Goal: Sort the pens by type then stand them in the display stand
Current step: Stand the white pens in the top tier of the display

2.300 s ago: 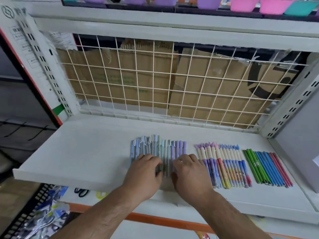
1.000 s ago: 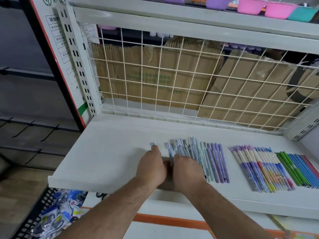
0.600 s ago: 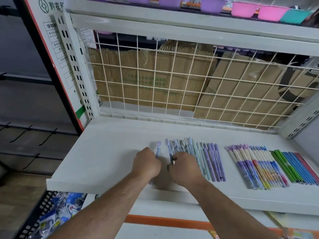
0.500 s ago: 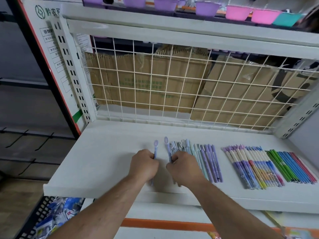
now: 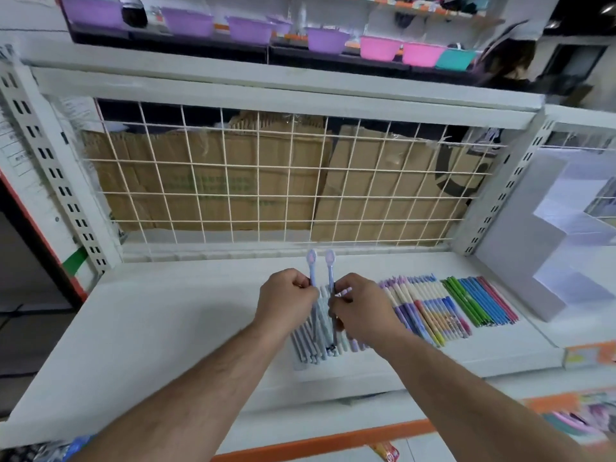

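Head view, white shelf (image 5: 166, 328) taken as reference.

Along the back of the shelf we note a wire grid panel (image 5: 266, 181) with flattened cardboard (image 5: 160, 181) behind it. Above the shelf, on a higher board, stands a line of plastic bowls (image 5: 380, 47): purple, pink, one teal. At the shelf's left end rises a slotted upright (image 5: 50, 175). At the shelf's right end stands the stepped white display stand (image 5: 546, 248).

Flat on the shelf, toward its right half, lie three groups of pens, each with tips pointing front to back. The pale pens (image 5: 313, 345) are mid-shelf, the patterned pens (image 5: 430, 308) just right of them, and the green, blue and red pens (image 5: 480, 300) right again, near the stand. Our hands and forearms cover the rear part of the pale group. The right forearm also crosses the near-left corner of the patterned group.

Both arms reach in from the front edge of the shelf and converge over the pale pens.

- The left hand (image 5: 286, 295) is a curled fist gripping one purple-capped pen (image 5: 311, 265), upright, cap above the knuckles.
- The right hand (image 5: 360, 305) likewise grips a second purple-capped pen (image 5: 330, 266), upright, parallel and just beside the first.

The two fists sit close together. We cannot tell whether they touch.
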The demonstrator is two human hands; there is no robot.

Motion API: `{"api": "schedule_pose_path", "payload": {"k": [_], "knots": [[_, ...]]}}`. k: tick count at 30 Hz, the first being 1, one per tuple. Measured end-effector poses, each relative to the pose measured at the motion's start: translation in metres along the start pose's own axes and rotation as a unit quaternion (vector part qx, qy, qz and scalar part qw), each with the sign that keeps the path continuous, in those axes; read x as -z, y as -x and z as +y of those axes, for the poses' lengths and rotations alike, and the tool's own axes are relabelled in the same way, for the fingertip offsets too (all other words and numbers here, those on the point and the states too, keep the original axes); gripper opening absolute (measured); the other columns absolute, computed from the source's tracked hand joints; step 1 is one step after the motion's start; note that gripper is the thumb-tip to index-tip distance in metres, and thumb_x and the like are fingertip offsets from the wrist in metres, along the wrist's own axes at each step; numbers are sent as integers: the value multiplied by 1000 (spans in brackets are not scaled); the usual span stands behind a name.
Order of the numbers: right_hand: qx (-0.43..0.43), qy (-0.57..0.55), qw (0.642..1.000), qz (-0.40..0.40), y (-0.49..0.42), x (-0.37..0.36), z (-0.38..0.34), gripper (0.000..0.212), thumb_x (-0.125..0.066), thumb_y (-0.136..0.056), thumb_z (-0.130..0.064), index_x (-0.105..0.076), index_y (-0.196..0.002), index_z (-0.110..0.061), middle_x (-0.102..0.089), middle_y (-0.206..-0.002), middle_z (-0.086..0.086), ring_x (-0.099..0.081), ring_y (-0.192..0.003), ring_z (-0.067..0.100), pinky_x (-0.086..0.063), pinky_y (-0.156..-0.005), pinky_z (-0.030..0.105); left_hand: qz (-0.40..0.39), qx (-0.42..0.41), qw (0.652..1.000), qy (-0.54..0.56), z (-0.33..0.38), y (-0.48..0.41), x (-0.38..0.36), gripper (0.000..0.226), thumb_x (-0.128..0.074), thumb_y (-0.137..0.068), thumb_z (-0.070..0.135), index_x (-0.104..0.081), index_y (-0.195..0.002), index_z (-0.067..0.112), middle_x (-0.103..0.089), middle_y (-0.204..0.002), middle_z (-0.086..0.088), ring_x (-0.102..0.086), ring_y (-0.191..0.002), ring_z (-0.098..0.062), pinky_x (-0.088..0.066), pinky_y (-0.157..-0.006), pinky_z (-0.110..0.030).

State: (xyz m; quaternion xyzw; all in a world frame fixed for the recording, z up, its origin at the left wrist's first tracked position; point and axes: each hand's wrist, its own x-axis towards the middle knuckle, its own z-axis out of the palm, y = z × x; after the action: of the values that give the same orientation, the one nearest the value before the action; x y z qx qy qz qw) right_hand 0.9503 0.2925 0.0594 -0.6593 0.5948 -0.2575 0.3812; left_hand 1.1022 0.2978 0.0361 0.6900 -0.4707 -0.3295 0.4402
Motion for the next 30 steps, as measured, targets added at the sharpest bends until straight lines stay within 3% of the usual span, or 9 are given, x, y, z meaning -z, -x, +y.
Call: {"api": "schedule_pose_path", "payload": {"k": [2,6,9,15,20,25,30], "knots": [[5,-2,1000,10,5,21,5,9,-54,-92,-10,-60,-91,-17,-71,-61,4,-61,-43,10,-41,-39,20,-14,-16,1000,-6,17,2,-13,8,-67,-73,21,-63,-66,21,-60,-55,14,-56,-55,-12,-40,-54,-24],[24,28,998,41,18,63,17,11,-54,-86,-9,-63,-81,-13,-69,-58,2,-56,-38,10,-42,-38,22,-42,-39,998,-8,50,11,-44,7,-67,-73,22,-63,-67,22,-60,-53,13,-53,-45,-6,-41,-52,-22],[26,8,998,62,30,98,32,12,-54,-85,-8,-64,-81,-11,-69,-58,5,-54,-36,11,-40,-37,20,-47,-56,997,-11,75,26,-74,8,-70,-72,24,-64,-67,21,-63,-56,10,-58,-53,-11,-42,-55,-23],[46,12,995,83,55,179,76,7,-57,-87,-9,-61,-82,-13,-69,-65,8,-58,-41,10,-46,-42,25,-50,-71,996,10,125,72,-141,12,-75,-69,24,-64,-67,19,-62,-53,8,-60,-54,-17,-57,-63,-37],[60,-3,994,87,80,249,111,8,-58,-91,-12,-58,-86,-18,-70,-66,8,-60,-42,10,-46,-41,23,-46,-81,995,27,162,112,-199,8,-72,-70,21,-65,-67,19,-62,-58,5,-59,-58,-22,-58,-65,-45],[73,-19,993,95,90,304,141,6,-58,-88,-7,-60,-86,-13,-69,-65,11,-61,-43,13,-48,-40,25,-51,-96,993,40,191,134,-248,8,-69,-76,18,-64,-70,17,-62,-62,1,-59,-57,-21,-55,-56,-41],[69,-42,992,102,77,339,163,10,-56,-90,-12,-61,-82,-16,-70,-70,11,-63,-45,15,-49,-41,26,-55,-104,992,40,216,128,-284,9,-71,-77,16,-65,-71,18,-63,-64,3,-58,-61,-19,-55,-64,-39]]}}
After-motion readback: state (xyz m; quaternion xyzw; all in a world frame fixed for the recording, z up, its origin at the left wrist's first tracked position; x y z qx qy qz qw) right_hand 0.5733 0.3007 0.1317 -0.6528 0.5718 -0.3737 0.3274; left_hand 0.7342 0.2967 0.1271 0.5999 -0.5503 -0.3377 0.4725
